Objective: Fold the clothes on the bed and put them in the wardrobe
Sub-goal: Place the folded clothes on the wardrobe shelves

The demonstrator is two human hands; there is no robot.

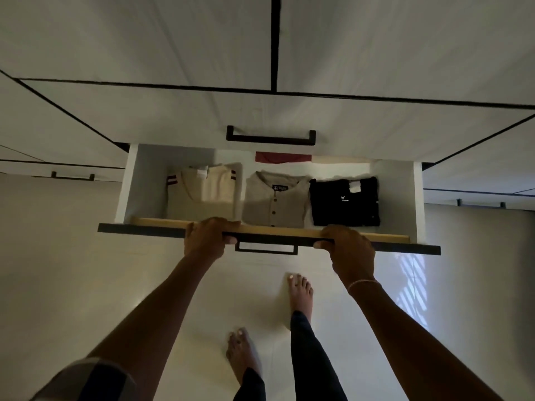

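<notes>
My left hand (206, 238) & right hand (348, 248) grip drawer front (139, 229), mid-frame; 3 folded shirts inside. Shove too hard, fingers over the rim could get pinched

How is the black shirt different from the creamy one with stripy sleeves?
The black shirt is dark with a small white logo; the cream shirt is pale with dark-red sleeve stripes. In the drawer, the black shirt lies rightmost, the cream shirt leftmost. Both are folded flat.

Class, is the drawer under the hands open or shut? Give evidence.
Open: the drawer is pulled out, three folded shirts visible inside; left hand and right hand grip its front.
</notes>
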